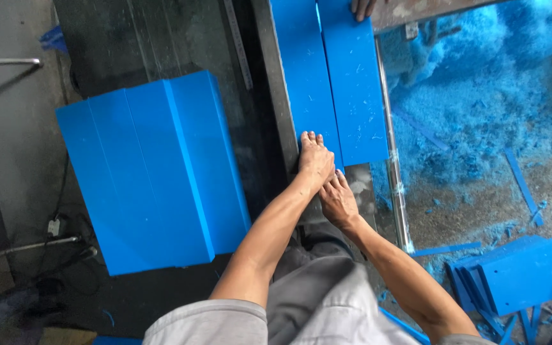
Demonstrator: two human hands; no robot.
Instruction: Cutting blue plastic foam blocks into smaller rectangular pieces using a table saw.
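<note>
Two long blue plastic boards lie side by side on a narrow grey machine bench [282, 121]. My left hand [315, 160] lies flat on the near end of the left board [305, 83], fingers together. My right hand [338, 199] sits just behind it, fingers touching the near edge of the right board [358, 96], resting on the bench. Neither hand grips anything. At the far end another person's fingers [362, 7] rest on the boards.
A stack of wide blue boards [154, 172] stands left of the bench. A steel rail [391, 147] runs along the bench's right side. Blue shavings [480, 89] cover the floor at right, with a pile of blue offcuts [519, 275] at lower right.
</note>
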